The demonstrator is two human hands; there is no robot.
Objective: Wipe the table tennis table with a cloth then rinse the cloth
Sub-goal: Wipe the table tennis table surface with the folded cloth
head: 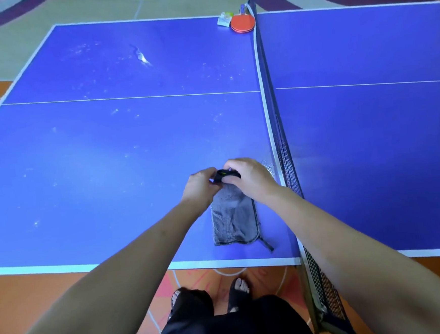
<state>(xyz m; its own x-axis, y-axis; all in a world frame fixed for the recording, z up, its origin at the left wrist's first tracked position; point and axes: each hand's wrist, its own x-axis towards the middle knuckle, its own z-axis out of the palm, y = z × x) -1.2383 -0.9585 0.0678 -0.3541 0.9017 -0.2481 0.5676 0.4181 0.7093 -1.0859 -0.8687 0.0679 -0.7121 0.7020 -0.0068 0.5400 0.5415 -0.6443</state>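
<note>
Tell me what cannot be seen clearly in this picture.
- Head view: the small black object, mostly covered by left hand and right hand; its kind is unclear.
- Gray cloth: far end hidden under the hands.
- White packet beside red paddles: too small to read.

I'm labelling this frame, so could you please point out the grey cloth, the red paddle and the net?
grey cloth (pixel 233 218): head view, middle of the folded fabric.
red paddle (pixel 241 22): head view, centre of the red face.
net (pixel 288 166): head view, dark mesh beside the hands.

Bare forearms, black trousers (pixel 226 324), dark open-toed sandals (pixel 237 294)
</note>
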